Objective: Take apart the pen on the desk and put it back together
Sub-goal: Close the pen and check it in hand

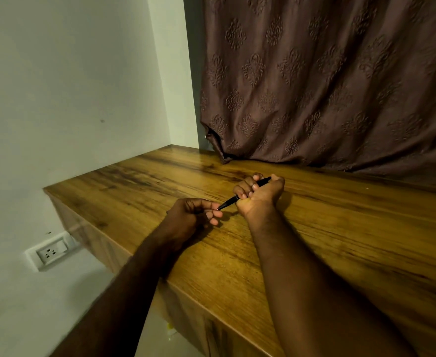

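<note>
A slim black pen (229, 201) is held just above the wooden desk (340, 228). My right hand (259, 195) is wrapped around its barrel, with the rear end sticking out past the thumb. The pointed tip reaches left to my left hand (193, 215), whose thumb and forefinger pinch together at that tip. Whether the left fingers hold a small part of the pen is hidden by the fingers. Both forearms rest over the desk's front edge.
A brown patterned curtain (327, 86) hangs behind the desk and rests on its back edge. A white wall (70, 86) stands on the left with a socket plate (52, 251) below desk height. The desk ends at the left wall gap.
</note>
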A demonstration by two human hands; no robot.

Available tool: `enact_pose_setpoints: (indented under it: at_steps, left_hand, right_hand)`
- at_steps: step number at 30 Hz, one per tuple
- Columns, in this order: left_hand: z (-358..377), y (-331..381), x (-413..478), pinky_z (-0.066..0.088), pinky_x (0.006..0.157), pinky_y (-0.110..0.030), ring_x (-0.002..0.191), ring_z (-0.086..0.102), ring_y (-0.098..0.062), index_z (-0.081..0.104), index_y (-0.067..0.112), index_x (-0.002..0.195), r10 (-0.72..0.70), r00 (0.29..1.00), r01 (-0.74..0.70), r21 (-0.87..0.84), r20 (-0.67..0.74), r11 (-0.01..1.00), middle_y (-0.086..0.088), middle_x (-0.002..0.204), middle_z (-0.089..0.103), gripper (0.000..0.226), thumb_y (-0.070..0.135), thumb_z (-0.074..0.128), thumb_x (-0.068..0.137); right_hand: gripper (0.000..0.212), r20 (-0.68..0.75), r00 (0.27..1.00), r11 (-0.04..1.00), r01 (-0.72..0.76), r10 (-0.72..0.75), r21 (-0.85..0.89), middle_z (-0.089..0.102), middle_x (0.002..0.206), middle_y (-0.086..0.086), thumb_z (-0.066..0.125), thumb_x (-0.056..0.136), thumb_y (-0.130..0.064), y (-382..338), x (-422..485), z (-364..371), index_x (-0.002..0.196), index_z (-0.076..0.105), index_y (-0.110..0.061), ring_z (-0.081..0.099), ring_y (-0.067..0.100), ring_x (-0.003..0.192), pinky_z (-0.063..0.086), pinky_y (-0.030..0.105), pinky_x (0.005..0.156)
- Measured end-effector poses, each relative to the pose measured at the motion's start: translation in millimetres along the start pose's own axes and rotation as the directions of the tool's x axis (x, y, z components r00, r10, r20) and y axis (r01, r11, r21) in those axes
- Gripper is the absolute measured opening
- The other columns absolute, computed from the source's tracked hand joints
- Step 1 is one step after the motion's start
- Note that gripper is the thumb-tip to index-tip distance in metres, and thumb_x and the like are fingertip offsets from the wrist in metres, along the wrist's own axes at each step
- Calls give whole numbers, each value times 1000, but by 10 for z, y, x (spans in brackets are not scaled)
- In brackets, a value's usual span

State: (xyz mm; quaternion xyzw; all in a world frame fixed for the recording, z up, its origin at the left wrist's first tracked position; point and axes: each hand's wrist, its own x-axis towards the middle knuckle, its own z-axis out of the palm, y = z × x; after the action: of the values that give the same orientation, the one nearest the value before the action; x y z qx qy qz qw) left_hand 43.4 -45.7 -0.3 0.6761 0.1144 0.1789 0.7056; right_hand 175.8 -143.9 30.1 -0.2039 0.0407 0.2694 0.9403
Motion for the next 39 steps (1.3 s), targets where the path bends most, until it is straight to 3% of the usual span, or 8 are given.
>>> enact_pose_setpoints:
  at_steps: [4, 8, 13, 18, 22, 39]
  left_hand:
    - [-9, 3, -7, 46, 52, -18, 59, 65, -11, 72, 4, 89, -20, 999, 22, -57, 33, 998, -10, 78, 75, 25, -12, 52, 89]
    - [-33, -11, 6, 46, 63, -25, 63, 66, -15, 74, 7, 87, -13, 999, 17, -70, 51, 997, -12, 80, 75, 28, -13, 54, 87]
    - [-10, 6, -5, 50, 53, -17, 59, 67, -13, 68, 1, 96, -30, 999, 34, -134, 32, 990, -10, 75, 74, 24, -15, 51, 88]
    - [-3, 12, -8, 51, 54, -17, 58, 67, -14, 66, -1, 98, -30, 1000, 30, -149, 3, 988, -9, 73, 74, 25, -16, 48, 89]
    - [1, 21, -16, 51, 54, -18, 59, 69, -15, 63, -5, 104, -28, 1000, 29, -172, 12, 985, -11, 75, 73, 27, -18, 45, 89]
    - [-44, 35, -8, 54, 61, -16, 66, 69, -9, 65, 5, 103, 21, 1000, -21, -50, -3, 999, -5, 77, 74, 34, -19, 49, 87]
  right_hand:
    - [47, -13, 1000, 1000, 10, -11, -4, 24, 36, -5, 27, 86, -45, -8, -1, 2, 52, 38, -16, 16, 12, 29, 13, 14, 39]
    - [45, -17, 999, 999, 34, -34, -18, 24, 36, -4, 26, 86, -42, -18, 2, 19, 50, 38, -16, 14, 13, 29, 14, 13, 38]
    - [50, -11, 999, 999, 33, -33, -1, 24, 36, -5, 27, 87, -49, 14, -5, 4, 52, 39, -15, 16, 12, 29, 14, 14, 40]
    - [45, -24, 999, 999, 45, -45, -21, 24, 37, -4, 26, 85, -44, 11, -22, 36, 52, 37, -16, 14, 13, 30, 14, 14, 40]
    - [51, -29, 999, 999, 37, -36, 2, 24, 37, -5, 27, 87, -49, 19, -36, 26, 51, 39, -16, 15, 12, 31, 13, 16, 41]
    - [47, -30, 999, 999, 41, -40, 18, 24, 38, -4, 24, 87, -44, 1, -40, 22, 52, 37, -16, 15, 13, 31, 14, 16, 40]
